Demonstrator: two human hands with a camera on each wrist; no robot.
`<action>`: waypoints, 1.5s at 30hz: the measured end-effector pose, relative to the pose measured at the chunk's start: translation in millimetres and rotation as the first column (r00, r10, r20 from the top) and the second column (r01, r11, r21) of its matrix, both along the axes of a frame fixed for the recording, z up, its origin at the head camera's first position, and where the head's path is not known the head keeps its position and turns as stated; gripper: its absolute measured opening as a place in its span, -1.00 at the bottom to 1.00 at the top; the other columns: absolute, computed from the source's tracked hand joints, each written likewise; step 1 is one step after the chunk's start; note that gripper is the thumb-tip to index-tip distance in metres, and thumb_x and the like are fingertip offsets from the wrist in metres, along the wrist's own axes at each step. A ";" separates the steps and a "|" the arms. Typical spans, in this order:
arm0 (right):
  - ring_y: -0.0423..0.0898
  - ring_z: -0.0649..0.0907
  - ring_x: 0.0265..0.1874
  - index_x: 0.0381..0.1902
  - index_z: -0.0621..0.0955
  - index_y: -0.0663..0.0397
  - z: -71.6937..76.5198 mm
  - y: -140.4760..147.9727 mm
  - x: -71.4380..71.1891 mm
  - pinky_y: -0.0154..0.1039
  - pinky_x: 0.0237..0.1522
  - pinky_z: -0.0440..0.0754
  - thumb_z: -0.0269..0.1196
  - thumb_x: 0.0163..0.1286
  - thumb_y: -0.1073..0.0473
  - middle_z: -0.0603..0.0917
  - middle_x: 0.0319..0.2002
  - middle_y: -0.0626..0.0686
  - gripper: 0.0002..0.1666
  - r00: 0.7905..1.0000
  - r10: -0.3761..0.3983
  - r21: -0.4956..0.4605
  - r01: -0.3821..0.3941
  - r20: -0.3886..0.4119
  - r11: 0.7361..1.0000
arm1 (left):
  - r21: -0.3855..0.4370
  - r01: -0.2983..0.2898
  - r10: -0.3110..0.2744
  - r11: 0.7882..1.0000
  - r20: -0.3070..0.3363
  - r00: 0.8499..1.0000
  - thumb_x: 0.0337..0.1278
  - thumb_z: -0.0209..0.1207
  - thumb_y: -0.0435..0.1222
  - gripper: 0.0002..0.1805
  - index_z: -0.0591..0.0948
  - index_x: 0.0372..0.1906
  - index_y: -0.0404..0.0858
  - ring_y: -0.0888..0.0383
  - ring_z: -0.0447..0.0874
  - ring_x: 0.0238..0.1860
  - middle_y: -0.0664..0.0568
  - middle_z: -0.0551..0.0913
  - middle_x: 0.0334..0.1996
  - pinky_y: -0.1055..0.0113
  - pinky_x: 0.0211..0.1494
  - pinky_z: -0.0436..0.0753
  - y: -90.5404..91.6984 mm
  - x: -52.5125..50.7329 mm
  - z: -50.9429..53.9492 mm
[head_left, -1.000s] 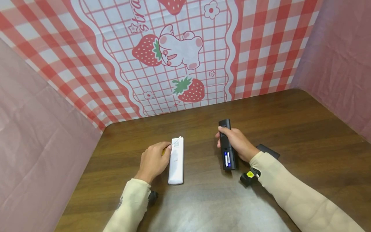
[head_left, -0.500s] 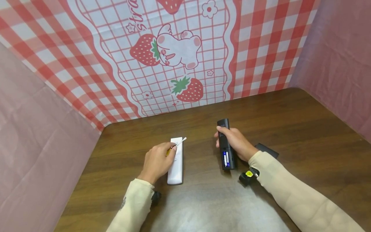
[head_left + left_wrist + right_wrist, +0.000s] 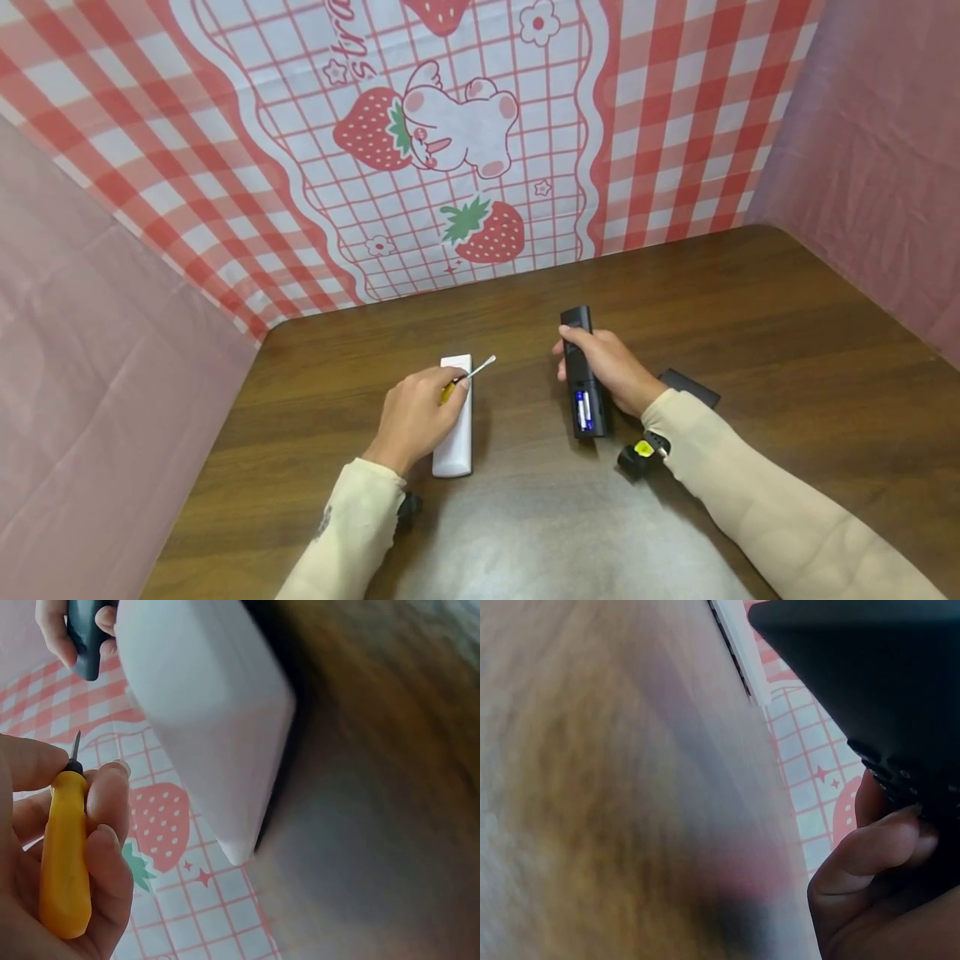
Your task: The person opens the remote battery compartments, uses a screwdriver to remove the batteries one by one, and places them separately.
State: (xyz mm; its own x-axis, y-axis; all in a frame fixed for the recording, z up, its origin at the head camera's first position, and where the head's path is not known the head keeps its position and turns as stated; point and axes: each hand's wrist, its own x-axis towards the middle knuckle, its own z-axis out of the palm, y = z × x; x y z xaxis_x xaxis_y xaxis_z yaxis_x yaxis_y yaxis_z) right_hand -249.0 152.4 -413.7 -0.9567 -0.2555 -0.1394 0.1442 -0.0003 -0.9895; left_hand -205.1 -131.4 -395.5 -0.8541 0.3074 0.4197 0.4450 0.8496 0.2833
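Observation:
My left hand (image 3: 420, 412) grips a screwdriver by its yellow handle (image 3: 66, 855), the thin metal shaft (image 3: 482, 367) pointing up and right. Beneath that hand a white remote control (image 3: 453, 454) lies on the table, partly hidden by the fingers. My right hand (image 3: 617, 371) holds a black remote control (image 3: 578, 360) with its thumb across the back. At the near end its battery compartment is uncovered, and batteries (image 3: 584, 410) with blue and white wrapping sit inside. In the right wrist view the fingers (image 3: 877, 844) touch the button side of the black remote.
A flat black piece (image 3: 690, 388), perhaps a battery cover, lies on the brown wooden table (image 3: 525, 533) behind the right wrist. A red-and-white strawberry cloth (image 3: 450, 167) hangs at the back, with pink cloth on both sides. Each wrist wears a black camera.
My left hand has shifted slightly right over the white remote, and the screwdriver's tip has swung right past the remote's edge. The right hand and black remote stay nearly still.

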 end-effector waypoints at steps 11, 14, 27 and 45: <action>-0.08 0.62 -0.47 0.03 0.49 0.41 -0.6 -1.1 1.0 -0.23 -0.33 0.56 0.00 0.58 -0.12 0.67 -0.49 0.07 -0.40 1.000 -0.015 -0.039 0.014 -0.006 0.999 | -0.027 0.085 -0.085 0.996 0.003 0.996 0.34 0.17 -0.12 -0.79 0.77 -0.10 -0.04 0.13 0.74 -0.23 0.16 0.76 -0.20 0.12 -0.34 0.62 10.9 -0.5 1.5; -0.08 0.63 -0.47 0.00 0.50 0.39 -0.5 -1.4 1.2 -0.23 -0.34 0.56 -0.01 0.58 -0.13 0.67 -0.50 0.07 -0.41 1.000 -0.019 -0.041 0.018 -0.008 0.999 | -0.036 0.115 -0.115 0.993 -0.001 0.993 0.35 0.17 -0.12 -0.79 0.76 -0.11 -0.05 0.15 0.74 -0.23 0.17 0.76 -0.19 0.14 -0.34 0.62 13.6 0.0 1.4; -0.06 0.63 -0.45 0.00 0.50 0.40 -3.2 -3.4 1.5 -0.23 -0.32 0.55 -0.01 0.58 -0.14 0.67 -0.50 0.07 -0.40 1.000 -0.017 -0.039 0.017 0.000 0.999 | -0.058 0.200 -0.201 0.978 -0.002 0.980 0.39 0.14 -0.17 -0.79 0.76 -0.13 -0.11 0.23 0.71 -0.22 0.17 0.75 -0.22 0.16 -0.26 0.65 22.5 2.7 -2.4; -0.12 0.65 -0.47 0.00 0.50 0.42 -1.0 1.6 -0.6 -0.25 -0.33 0.57 0.00 0.58 -0.11 0.67 -0.49 0.08 -0.41 0.999 -0.033 -0.095 0.036 0.032 0.995 | -0.104 0.295 -0.295 0.950 0.008 0.955 0.37 0.19 -0.13 -0.79 0.75 -0.09 -0.11 0.30 0.65 -0.31 0.18 0.73 -0.23 0.28 -0.31 0.63 37.2 3.1 -0.6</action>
State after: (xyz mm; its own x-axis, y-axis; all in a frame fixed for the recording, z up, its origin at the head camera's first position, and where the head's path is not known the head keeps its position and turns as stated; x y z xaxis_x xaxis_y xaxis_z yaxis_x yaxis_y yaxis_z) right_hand -249.6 154.0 -414.7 -0.9608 -0.2361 -0.1453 0.1728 -0.1004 -0.9798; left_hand -201.9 -94.2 -396.1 -0.7159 0.5870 0.3781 0.6817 0.7045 0.1971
